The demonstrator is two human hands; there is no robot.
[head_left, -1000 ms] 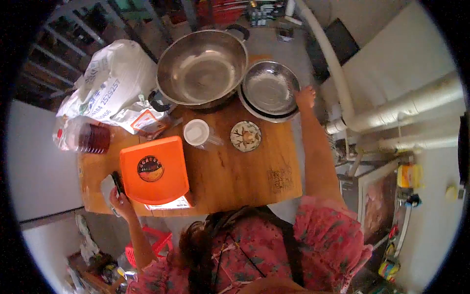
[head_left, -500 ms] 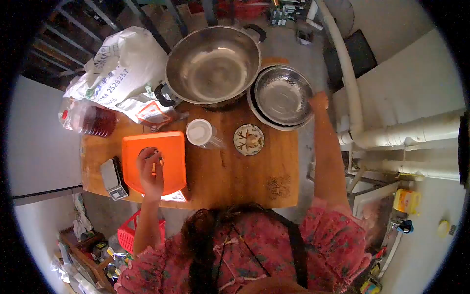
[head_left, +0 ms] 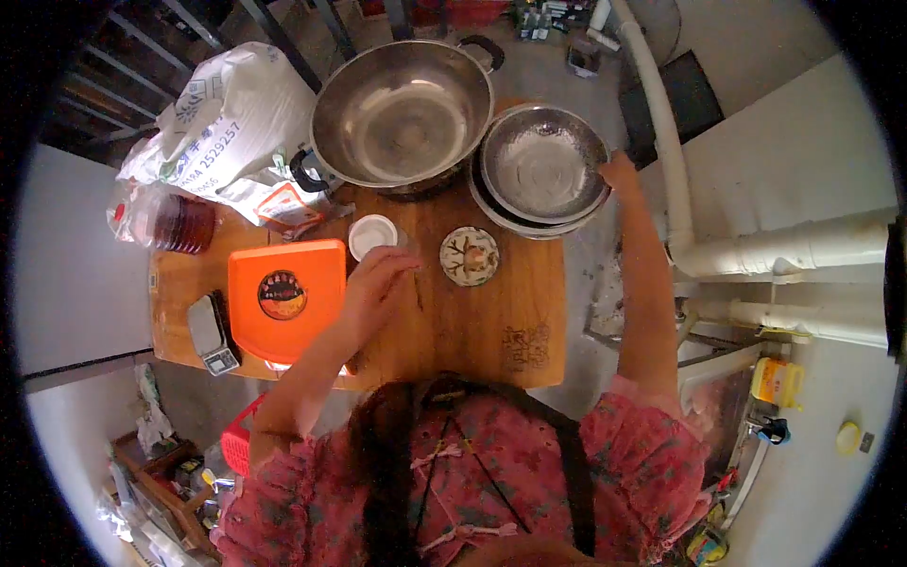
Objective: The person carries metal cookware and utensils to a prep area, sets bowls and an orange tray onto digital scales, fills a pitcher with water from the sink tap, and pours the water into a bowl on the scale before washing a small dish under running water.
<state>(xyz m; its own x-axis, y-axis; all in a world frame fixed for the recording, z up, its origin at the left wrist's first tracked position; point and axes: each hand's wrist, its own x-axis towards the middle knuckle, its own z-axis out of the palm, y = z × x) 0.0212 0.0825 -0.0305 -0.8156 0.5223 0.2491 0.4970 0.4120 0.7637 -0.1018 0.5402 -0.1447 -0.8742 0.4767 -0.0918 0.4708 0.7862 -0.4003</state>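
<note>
My right hand (head_left: 619, 173) pinches the right rim of a shiny metal bowl (head_left: 545, 163) with a dimpled inner wall. This bowl sits slightly raised and tilted above another wide bowl (head_left: 524, 227), whose rim shows below it. My left hand (head_left: 376, 281) hovers over the table beside a white plastic measuring cup (head_left: 372, 232), partly covering its lower side. Its fingers are loosely stretched toward the right and hold nothing. Between my hands stands a small round dish (head_left: 470, 256) with a brown antler-like pattern. An orange lid (head_left: 321, 331) with a round dark label lies left of my left hand.
A large steel pot (head_left: 402, 123) with black handles stands at the back of the wooden table (head_left: 453, 340). White sacks (head_left: 236, 123), a jug of red liquid (head_left: 179, 225) and a digital scale (head_left: 213, 333) line the left side. White pipes (head_left: 794, 250) run along the right wall.
My left hand has moved right from the orange lid to beside the measuring cup. With my right hand on its rim, the metal bowl has risen and tilted a little. The view has shifted slightly.
</note>
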